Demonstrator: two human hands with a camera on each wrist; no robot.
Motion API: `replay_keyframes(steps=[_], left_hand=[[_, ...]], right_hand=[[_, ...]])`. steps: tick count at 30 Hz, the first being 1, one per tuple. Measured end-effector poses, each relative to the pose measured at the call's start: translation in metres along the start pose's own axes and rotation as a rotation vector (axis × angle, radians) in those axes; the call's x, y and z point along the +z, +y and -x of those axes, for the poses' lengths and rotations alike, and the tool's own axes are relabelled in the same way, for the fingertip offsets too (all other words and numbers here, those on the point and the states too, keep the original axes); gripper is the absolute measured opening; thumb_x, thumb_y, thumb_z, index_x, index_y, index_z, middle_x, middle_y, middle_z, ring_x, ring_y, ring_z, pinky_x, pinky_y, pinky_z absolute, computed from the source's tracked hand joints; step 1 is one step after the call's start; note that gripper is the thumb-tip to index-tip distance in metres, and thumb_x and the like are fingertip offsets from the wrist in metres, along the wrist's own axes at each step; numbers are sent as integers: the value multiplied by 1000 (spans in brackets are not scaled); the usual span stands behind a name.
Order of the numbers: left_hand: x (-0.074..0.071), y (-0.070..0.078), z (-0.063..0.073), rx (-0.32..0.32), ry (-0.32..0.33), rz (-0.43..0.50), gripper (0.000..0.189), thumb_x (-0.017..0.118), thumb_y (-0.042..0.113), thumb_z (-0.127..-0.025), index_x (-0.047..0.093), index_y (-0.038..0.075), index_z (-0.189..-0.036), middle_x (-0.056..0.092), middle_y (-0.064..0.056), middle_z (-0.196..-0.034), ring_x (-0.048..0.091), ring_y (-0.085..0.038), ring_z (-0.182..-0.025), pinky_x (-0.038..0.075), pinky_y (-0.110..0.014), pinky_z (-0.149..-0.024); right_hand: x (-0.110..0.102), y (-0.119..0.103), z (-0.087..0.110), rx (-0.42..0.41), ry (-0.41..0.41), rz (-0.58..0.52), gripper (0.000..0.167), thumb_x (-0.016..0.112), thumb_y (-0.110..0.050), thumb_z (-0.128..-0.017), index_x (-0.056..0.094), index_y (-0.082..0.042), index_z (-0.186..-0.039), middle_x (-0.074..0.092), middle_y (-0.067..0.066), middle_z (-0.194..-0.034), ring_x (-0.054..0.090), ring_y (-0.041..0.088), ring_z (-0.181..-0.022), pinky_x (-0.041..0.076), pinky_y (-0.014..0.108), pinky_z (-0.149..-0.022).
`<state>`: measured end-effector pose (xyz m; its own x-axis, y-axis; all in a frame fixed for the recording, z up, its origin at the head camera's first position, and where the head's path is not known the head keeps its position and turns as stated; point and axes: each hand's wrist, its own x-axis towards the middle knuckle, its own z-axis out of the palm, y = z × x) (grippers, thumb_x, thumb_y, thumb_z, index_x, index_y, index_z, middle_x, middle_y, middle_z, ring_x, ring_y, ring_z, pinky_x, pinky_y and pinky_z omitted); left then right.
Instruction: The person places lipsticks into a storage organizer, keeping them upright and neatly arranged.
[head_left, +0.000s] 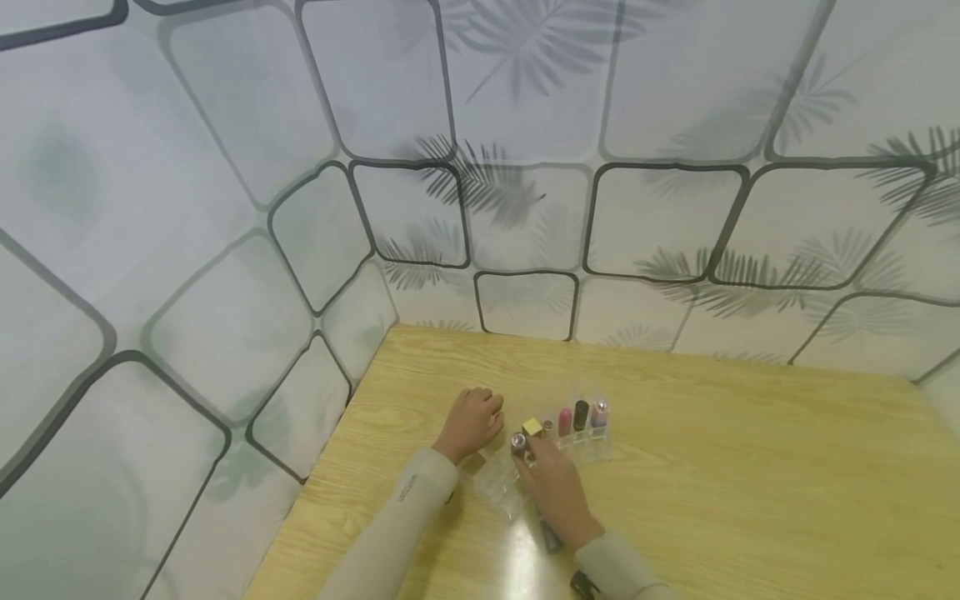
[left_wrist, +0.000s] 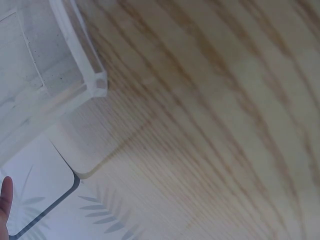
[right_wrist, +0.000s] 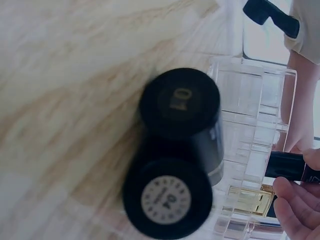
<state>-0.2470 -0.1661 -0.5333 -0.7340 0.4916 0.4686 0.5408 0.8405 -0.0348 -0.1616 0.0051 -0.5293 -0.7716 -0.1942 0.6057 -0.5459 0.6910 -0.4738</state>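
Note:
My right hand (head_left: 557,492) pinches a dark lipstick tube (right_wrist: 286,166) over the clear acrylic lipstick organizer (head_left: 501,485); its shiny round end shows from above in the head view. Beside these fingers, a gold-topped lipstick (head_left: 532,428) stands in a slot. My left hand (head_left: 474,421) is at the organizer's far left side, fingers loosely bent, apparently holding nothing. In the left wrist view only one finger (left_wrist: 5,202) shows, below the organizer's corner (left_wrist: 97,84). Two black lipsticks, one marked 01 (right_wrist: 180,102) and one marked 04 (right_wrist: 167,200), lie on the table on the near side.
Farther right in the organizer stand a pink lipstick (head_left: 565,422), a black one (head_left: 581,415) and a silver-topped one (head_left: 599,414). The wooden table (head_left: 750,483) meets patterned walls (head_left: 525,217) at the back and left.

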Motion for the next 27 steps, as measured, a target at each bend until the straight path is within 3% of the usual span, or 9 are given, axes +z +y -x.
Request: replay_keyframes(steps=[13, 27], left_hand=[[-2, 1, -1, -12, -28, -3, 14, 63, 18, -82, 52, 15, -73, 50, 4, -67, 48, -9, -63, 47, -27, -71], [-3, 2, -1, -15, -26, -7, 14, 62, 19, -82, 52, 16, -73, 50, 5, -67, 48, -9, -63, 46, -27, -71]], right_hand=[[7, 1, 3, 76, -86, 77, 19, 74, -14, -75, 63, -4, -88, 63, 5, -73, 59, 13, -60, 48, 20, -53], [4, 1, 1, 88, -142, 103, 21, 71, -17, -79, 65, -1, -91, 62, 5, -72, 56, 12, -58, 46, 20, -53]])
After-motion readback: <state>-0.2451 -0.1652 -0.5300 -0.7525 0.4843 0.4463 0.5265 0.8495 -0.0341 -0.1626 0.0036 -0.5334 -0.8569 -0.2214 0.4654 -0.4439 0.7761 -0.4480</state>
